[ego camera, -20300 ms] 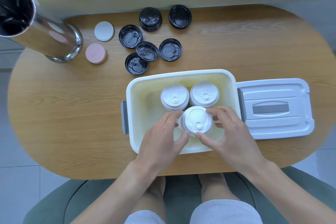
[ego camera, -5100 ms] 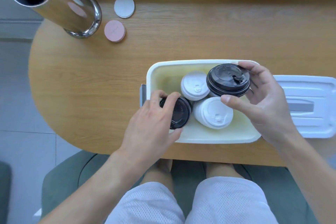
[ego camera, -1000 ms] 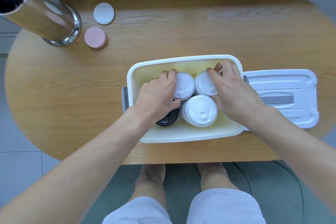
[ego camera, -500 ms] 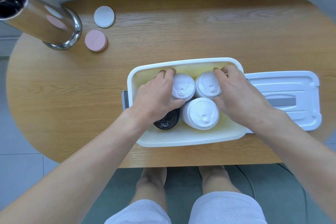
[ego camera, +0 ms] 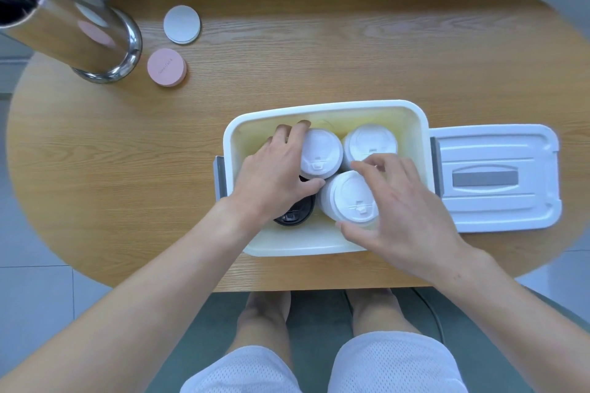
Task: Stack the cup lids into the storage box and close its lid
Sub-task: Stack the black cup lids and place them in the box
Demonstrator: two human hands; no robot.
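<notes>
Left hand (ego camera: 271, 182) fingers curled round one white lid stack (ego camera: 321, 153), right hand (ego camera: 396, 210) fingers round another (ego camera: 349, 198).

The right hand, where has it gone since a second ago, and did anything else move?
The right hand left the far white stack and came down round the near white stack. The left hand still holds the left white stack. The box lid stays off.

table (ego camera: 319, 73) | storage box (ego camera: 322, 110) | box lid (ego camera: 498, 143) | steel cylinder (ego camera: 95, 45) | two discs (ego camera: 166, 67)
</notes>
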